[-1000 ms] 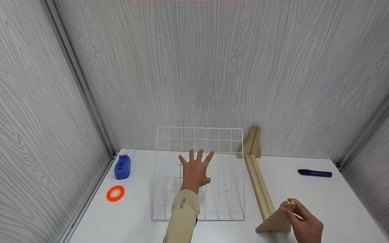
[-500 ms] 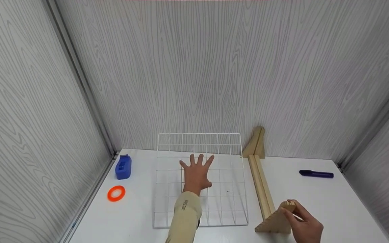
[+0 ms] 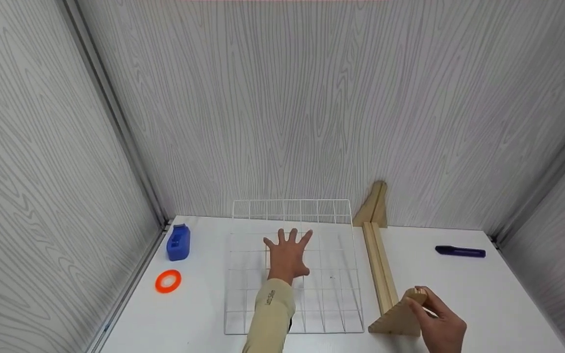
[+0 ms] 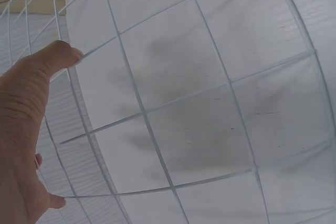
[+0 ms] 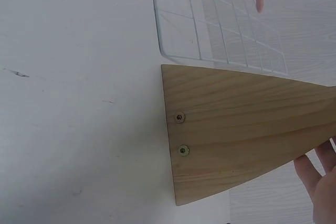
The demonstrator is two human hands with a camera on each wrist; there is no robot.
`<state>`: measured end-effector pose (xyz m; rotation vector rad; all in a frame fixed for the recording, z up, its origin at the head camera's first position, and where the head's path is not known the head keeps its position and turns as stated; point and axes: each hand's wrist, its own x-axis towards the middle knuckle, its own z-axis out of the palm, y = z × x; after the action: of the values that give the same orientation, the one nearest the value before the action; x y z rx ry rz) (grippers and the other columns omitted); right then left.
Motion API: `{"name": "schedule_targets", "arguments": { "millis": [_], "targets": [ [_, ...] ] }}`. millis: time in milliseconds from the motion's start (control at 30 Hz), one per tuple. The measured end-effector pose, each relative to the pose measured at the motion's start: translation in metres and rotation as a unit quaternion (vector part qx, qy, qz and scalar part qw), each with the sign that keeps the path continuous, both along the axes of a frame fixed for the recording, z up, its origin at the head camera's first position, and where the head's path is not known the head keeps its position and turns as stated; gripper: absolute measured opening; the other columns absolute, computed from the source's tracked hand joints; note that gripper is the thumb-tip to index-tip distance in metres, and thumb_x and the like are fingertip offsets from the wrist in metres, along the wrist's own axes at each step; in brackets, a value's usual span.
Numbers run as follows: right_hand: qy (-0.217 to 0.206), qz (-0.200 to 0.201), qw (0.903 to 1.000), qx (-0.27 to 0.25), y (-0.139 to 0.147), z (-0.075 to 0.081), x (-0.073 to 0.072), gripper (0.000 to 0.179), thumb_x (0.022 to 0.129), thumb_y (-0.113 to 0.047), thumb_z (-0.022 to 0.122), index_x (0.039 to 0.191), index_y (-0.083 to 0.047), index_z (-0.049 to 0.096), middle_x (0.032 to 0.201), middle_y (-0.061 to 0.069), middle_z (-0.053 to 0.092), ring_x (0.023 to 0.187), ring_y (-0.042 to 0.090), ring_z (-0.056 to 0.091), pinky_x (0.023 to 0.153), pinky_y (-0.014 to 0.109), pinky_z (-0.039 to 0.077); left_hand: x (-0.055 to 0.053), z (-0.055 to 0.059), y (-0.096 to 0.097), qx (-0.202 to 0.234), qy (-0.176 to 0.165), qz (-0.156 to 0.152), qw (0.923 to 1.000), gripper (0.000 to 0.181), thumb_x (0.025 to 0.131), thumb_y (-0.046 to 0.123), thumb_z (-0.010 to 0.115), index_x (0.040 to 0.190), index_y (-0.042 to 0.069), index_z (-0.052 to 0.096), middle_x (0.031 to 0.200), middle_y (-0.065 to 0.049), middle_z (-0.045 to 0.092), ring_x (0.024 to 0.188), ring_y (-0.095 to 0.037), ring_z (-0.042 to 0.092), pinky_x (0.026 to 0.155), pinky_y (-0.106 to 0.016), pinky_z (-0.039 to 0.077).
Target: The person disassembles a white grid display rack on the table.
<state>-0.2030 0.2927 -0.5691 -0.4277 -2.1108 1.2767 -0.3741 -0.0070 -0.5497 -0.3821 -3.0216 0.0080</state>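
Note:
A white wire grid panel (image 3: 329,294) leans back at a slant, its lower edge at the front of the table. My left hand (image 3: 285,255) is spread over it with straight fingers; in the left wrist view the thumb (image 4: 58,56) touches a wire. To the right stands a wooden stand (image 3: 379,267), a long double rail with an upright, sloping end piece at each end. My right hand (image 3: 440,318) pinches the top of its near end piece (image 5: 236,129), whose broad face shows two screws in the right wrist view.
A blue tape dispenser (image 3: 178,242) and an orange ring-shaped roll (image 3: 168,281) lie on the left side of the white table (image 3: 199,314). A dark purple cutter-like tool (image 3: 460,251) lies at the far right. Wood-patterned walls (image 3: 282,98) enclose the back and sides.
The grid panel's top edge has sunk and its lower edge has come nearer, with my left hand slightly lower on it. The stand's far end has shifted a little to the right.

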Motion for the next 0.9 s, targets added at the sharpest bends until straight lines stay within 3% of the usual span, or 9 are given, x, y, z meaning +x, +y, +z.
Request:
{"name": "schedule_targets", "arguments": {
  "millis": [167, 300, 733, 900],
  "targets": [
    [0.052, 0.01, 0.9986, 0.007, 0.003, -0.004, -0.001, 0.042, 0.078, -0.005, 0.087, 0.118, -0.002, 0.075, 0.091, -0.033, 0.066, 0.079, -0.02, 0.063, 0.066, 0.004, 0.052, -0.004, -0.002, 0.004, 0.0, -0.023, -0.013, 0.9997, 0.105, 0.072, 0.057, 0.084, 0.159, 0.044, 0.025, 0.161, -0.004, 0.039, 0.149, -0.043, 0.034, 0.105, -0.079, 0.034],
    [0.049, 0.015, 0.9987, 0.003, 0.002, -0.003, -0.002, 0.042, 0.079, -0.007, 0.086, 0.118, -0.003, 0.075, 0.09, -0.038, 0.063, 0.079, -0.019, 0.064, 0.066, 0.005, 0.053, -0.005, -0.004, 0.005, -0.002, -0.03, -0.013, 0.9995, 0.105, 0.072, 0.056, 0.085, 0.158, 0.045, 0.026, 0.16, -0.005, 0.04, 0.148, -0.043, 0.034, 0.104, -0.079, 0.035],
    [0.036, 0.02, 0.9991, 0.011, 0.001, -0.001, -0.002, 0.038, 0.078, -0.01, 0.088, 0.114, -0.008, 0.078, 0.091, -0.027, 0.07, 0.078, -0.017, 0.065, 0.065, 0.006, 0.053, 0.002, -0.014, 0.004, -0.011, -0.047, -0.023, 0.9986, 0.101, 0.068, 0.052, 0.089, 0.155, 0.043, 0.037, 0.151, -0.005, 0.051, 0.138, -0.042, 0.047, 0.096, -0.074, 0.045],
    [0.026, 0.016, 0.999, 0.031, 0.001, -0.001, -0.001, 0.038, 0.079, -0.008, 0.087, 0.116, -0.006, 0.077, 0.098, 0.0, 0.078, 0.078, -0.021, 0.063, 0.066, 0.006, 0.053, 0.005, -0.019, 0.004, -0.002, -0.045, -0.021, 0.9988, 0.099, 0.067, 0.051, 0.09, 0.153, 0.043, 0.041, 0.148, -0.006, 0.054, 0.135, -0.042, 0.05, 0.093, -0.072, 0.048]
  ]
}}
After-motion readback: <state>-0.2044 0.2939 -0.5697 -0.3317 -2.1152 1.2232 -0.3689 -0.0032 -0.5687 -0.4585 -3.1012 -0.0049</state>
